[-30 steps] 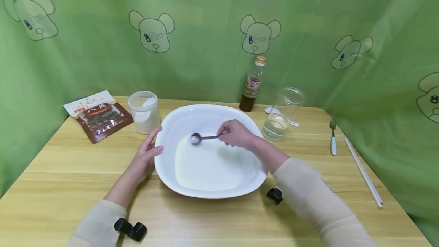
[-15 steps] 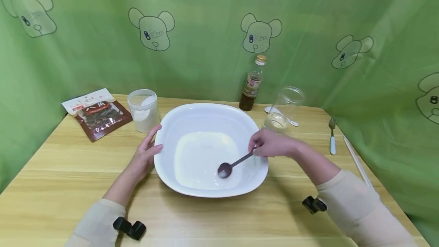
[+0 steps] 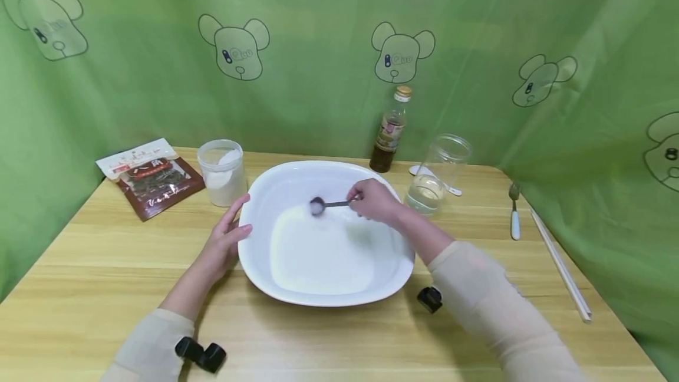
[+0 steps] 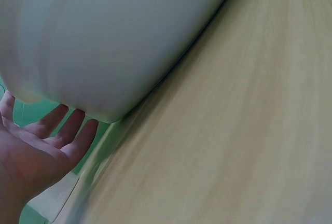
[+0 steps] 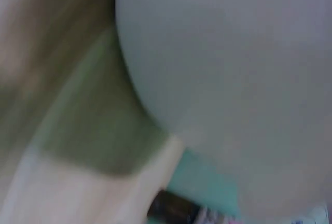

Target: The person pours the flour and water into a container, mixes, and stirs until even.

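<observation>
In the head view, a white oval basin [image 3: 323, 299] stands at the middle of the table. My left hand [image 3: 223, 237] steadies its left side, thumb and forefinger tips right at the rim. In the left wrist view, the spread fingers of the left hand [image 4: 46, 146] touch the basin's outer wall [image 4: 119, 42]. My right hand [image 3: 373, 199] pinches the handle of a dark round-bowled spoon [image 3: 317, 207] over the inside of the basin. The right wrist view is blurred and shows the basin's outer wall [image 5: 223, 79]; hand and spoon are out of sight there.
Left of the basin stand a tub of white powder [image 3: 223, 175] and a brown food packet [image 3: 156, 178]. Behind are a sauce bottle [image 3: 388, 131], a white spoon [image 3: 453, 191] and a glass of clear liquid [image 3: 426, 193]. A fork [image 3: 515, 214] and white chopsticks [image 3: 562, 267] lie right.
The right hand has swept the spoon round inside the basin, from the back to the front right and again to the back. The left hand has stayed at the rim.
</observation>
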`<state>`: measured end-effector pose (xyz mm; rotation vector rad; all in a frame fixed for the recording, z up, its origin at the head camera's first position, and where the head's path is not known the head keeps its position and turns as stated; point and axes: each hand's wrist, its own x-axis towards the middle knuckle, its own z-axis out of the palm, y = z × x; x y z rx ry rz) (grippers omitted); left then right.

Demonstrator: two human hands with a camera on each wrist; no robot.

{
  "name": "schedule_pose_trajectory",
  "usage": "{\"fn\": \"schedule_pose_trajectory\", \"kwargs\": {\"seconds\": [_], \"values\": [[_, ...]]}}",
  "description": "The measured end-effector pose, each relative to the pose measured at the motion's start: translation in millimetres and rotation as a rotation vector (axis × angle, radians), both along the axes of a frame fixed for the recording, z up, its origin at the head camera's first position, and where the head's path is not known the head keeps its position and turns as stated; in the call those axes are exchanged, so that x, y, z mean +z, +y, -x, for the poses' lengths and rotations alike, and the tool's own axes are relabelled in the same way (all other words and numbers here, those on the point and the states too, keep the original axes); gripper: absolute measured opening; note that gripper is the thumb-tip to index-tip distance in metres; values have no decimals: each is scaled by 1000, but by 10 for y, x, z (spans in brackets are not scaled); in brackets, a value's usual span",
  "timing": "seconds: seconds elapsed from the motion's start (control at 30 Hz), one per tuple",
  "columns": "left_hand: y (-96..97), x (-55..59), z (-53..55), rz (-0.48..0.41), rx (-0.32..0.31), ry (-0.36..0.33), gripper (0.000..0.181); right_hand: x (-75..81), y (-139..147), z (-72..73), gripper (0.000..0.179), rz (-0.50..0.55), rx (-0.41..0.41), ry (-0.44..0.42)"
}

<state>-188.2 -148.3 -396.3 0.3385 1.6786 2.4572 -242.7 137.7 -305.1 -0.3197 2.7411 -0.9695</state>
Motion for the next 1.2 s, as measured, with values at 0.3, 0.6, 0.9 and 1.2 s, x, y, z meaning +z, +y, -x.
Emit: {"fn": "schedule_pose_trajectory", "kwargs": {"seconds": [0.3, 0.6, 0.9, 1.2], "values": [[-14, 5, -2, -17, -8, 17, 61, 24, -159, -300, 11, 119, 296, -232], [-15, 14, 1, -6, -4, 14, 61, 441, 390, -429, 15, -192, 442, -136], [-8, 8, 5, -8, -7, 8, 63, 374, 472, -177, 13, -280, 209, 97], [2, 1, 13, -1, 4, 8, 64, 17, 179, 11, 14, 5, 164, 86]]}}
